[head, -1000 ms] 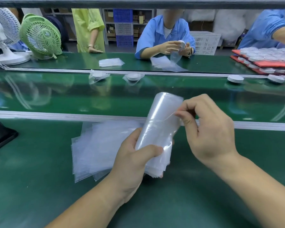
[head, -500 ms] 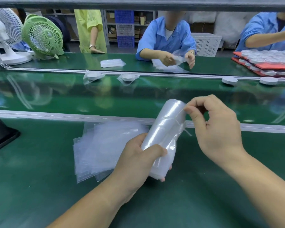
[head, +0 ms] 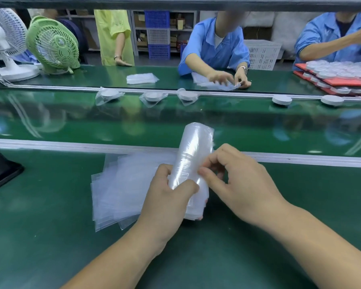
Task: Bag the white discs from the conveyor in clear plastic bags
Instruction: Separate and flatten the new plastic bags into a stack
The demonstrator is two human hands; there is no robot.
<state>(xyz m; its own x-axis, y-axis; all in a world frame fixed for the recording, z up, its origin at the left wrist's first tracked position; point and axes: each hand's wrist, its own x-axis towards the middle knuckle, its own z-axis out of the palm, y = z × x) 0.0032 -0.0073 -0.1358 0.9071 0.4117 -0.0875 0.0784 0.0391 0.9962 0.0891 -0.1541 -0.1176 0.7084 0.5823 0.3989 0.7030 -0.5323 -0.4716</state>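
Currently left hand (head: 165,201) grips rolled bundle of clear bags (head: 196,142); right hand (head: 244,184) pinches outer layer. Worker should peel single bag, roll held steady. White discs (head: 281,100) wait on conveyor (head: 133,126) beyond right hand.

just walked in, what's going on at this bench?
The left hand grips a curled bundle of clear bags; the right hand pinches at its side, apparently working one bag loose. More flat bags lie on the bench beneath. On the conveyor, three bagged discs sit at the far edge and two bare white discs to their right.
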